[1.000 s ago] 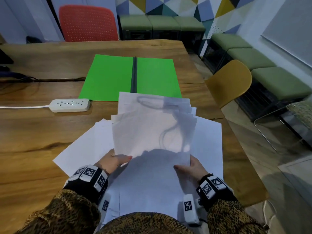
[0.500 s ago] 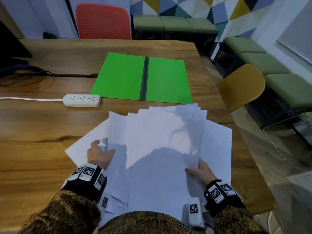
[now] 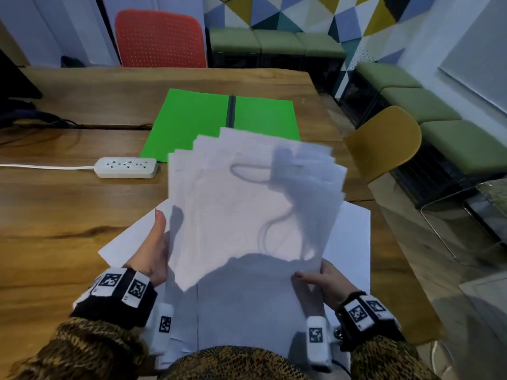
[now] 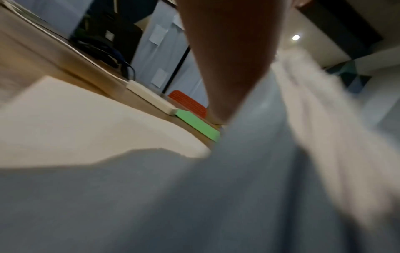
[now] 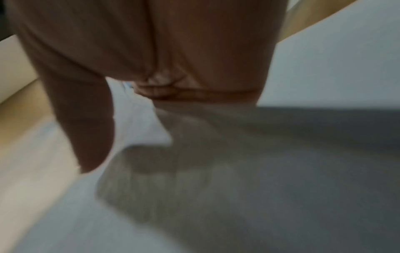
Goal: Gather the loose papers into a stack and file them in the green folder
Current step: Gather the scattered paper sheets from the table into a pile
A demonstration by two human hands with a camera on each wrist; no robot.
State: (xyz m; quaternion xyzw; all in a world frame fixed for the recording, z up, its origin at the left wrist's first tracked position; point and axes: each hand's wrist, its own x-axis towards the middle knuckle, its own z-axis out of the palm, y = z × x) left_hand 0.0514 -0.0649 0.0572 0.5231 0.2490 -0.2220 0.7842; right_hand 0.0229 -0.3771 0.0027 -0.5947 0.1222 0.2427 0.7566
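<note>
The green folder (image 3: 192,122) lies open and flat at the far middle of the wooden table (image 3: 55,215); a strip of it also shows in the left wrist view (image 4: 197,125). A fanned sheaf of white papers (image 3: 241,209) is tilted up above the table, its top edges uneven. My right hand (image 3: 319,278) pinches its near right corner, thumb on top (image 5: 86,123). My left hand (image 3: 155,248) lies against the sheaf's left edge with the thumb straight; its fingers are hidden behind the sheets. More loose sheets (image 3: 354,242) lie flat underneath.
A white power strip (image 3: 126,167) with its cord sits left of the folder. A yellow chair (image 3: 384,141) stands at the table's right edge and a red chair (image 3: 160,39) at the far side. Dark cables (image 3: 41,124) lie at the far left.
My left hand left the loose sheet on the left and came back to the sheaf's left edge. The sheaf rose and tilted up, covering the folder's near edge.
</note>
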